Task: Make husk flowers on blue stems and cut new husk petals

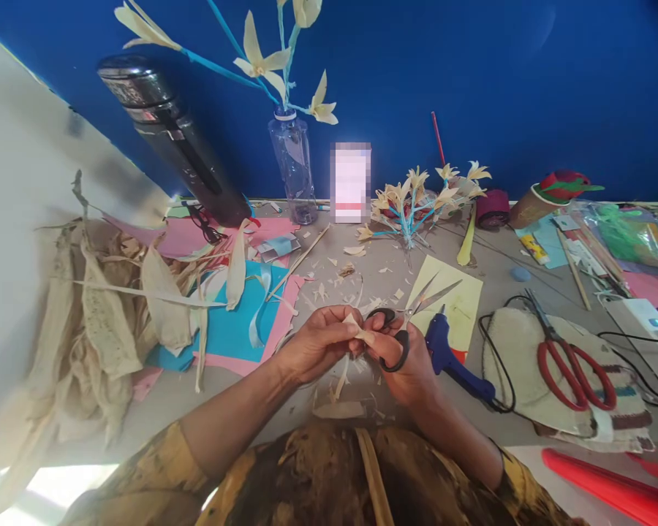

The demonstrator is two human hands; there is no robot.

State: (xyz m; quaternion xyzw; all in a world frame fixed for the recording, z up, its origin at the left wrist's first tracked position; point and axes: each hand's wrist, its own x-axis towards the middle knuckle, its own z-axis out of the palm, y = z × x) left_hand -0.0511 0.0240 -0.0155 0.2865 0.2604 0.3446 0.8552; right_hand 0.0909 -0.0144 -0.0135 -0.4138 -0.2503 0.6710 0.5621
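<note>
Between my two hands is a small pale piece of dried husk [357, 329]. My left hand [329, 340] is closed, pinching the piece between thumb and fingers. In my right hand [411, 365] are black-handled scissors [422, 299], their handles around the fingers and their parted blades pointing up and away. The right thumb and fingertips also touch the husk piece. Below the hands lie thin husk strips and scraps [340, 383]. A blue glue gun [455, 358] rests just right of my right hand, by a yellow paper sheet [455, 292].
Dried husks [110, 314] pile at the left, beside blue paper [235, 321]. Husk flowers stand in a plastic bottle [293, 168] near a black flask [180, 146]. More husk flowers [411, 204] lie at the back. Red-handled scissors [573, 365] rest on a cloth [509, 336] at right.
</note>
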